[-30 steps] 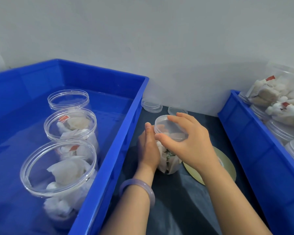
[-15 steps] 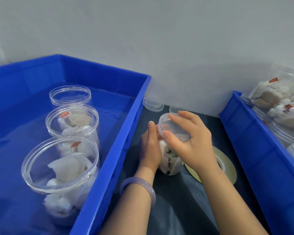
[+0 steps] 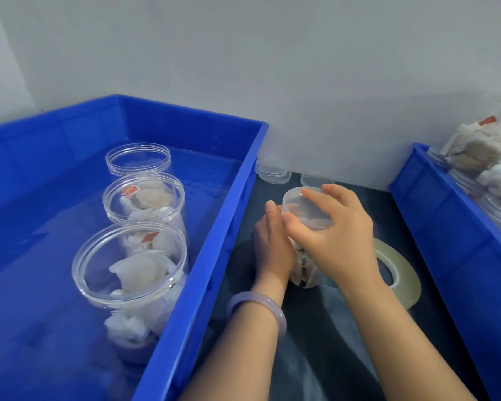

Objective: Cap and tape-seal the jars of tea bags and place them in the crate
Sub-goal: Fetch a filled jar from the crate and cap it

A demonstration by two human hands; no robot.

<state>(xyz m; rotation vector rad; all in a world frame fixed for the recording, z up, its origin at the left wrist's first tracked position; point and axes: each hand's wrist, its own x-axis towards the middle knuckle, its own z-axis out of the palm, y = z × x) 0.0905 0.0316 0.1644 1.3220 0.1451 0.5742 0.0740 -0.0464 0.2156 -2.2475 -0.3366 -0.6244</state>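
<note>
At 9 o'clock of the work, three open jars (image 3: 128, 270) of tea bags stand uncapped in the left crate (image 3: 203, 270). Just beside its wall, on the dark counter (image 3: 330, 342), the jar (image 3: 304, 273) being capped is held upright by the left hand (image 3: 272, 244), whose fingers are wrapped round the jar's side with the thumb raised against the rim. The lid (image 3: 304, 209) is set on the jar's mouth and is gripped round its rim by the curled thumb and fingers of the right hand (image 3: 339, 238). The tape roll (image 3: 402, 273) lies flat at 3 o'clock of the jar, partly hidden by the right wrist, with the right crate (image 3: 446, 227) beyond it

The lid may be cross-seated if it is turned while tilted. A tea bag or its tag may be caught under the rim, and the tape seal would then be spoiled. The light jar may be tipped if it is pressed off-centre

Against the earlier frames, the grip of both hands is found unchanged and the lid is kept on the jar. The whole scene is shifted slightly towards 3 o'clock, which is judged to be a turn of the head camera
</note>
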